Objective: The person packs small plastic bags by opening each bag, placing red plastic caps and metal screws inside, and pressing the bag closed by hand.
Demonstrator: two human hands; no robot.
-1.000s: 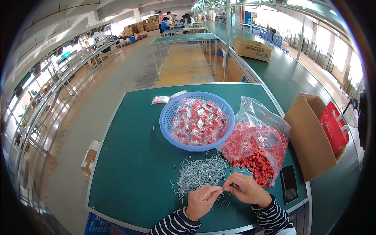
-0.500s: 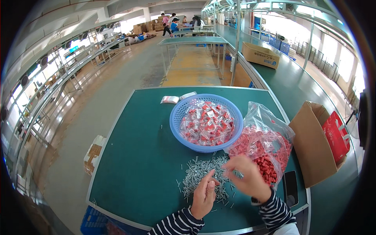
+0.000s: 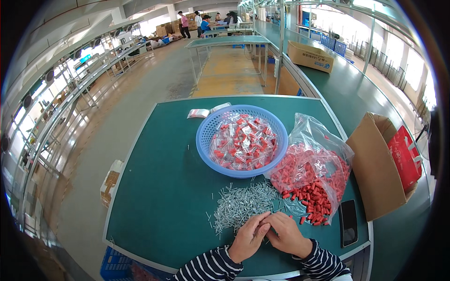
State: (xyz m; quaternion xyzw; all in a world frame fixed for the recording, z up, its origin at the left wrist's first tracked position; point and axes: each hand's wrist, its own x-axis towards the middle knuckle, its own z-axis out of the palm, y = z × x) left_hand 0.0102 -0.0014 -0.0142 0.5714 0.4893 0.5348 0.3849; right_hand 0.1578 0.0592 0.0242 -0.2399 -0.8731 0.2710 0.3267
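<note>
My left hand (image 3: 247,238) and my right hand (image 3: 287,235) meet at the near edge of a pile of small silver screws or pins (image 3: 243,202). Both have their fingers curled and pressed together at the tips. Whatever lies between them is hidden. Just beyond my right hand, small red plastic sleeves (image 3: 315,199) spill from the mouth of a clear plastic bag (image 3: 307,133), which holds many more. Behind the pile stands a blue perforated basket (image 3: 202,152), filled with clear packets (image 3: 243,143) that contain red pieces.
A black phone (image 3: 348,224) lies at the green table's (image 3: 154,196) right side. Beside it stands an open cardboard box (image 3: 375,173) with a red bag (image 3: 404,157). White packets (image 3: 198,113) lie behind the basket. Another carton (image 3: 310,56) sits on the conveyor; people (image 3: 206,25) are far off.
My right hand has come down and left, away from the red sleeves, to meet my left hand. The fingers of both hands have closed together. The view has shifted slightly.
</note>
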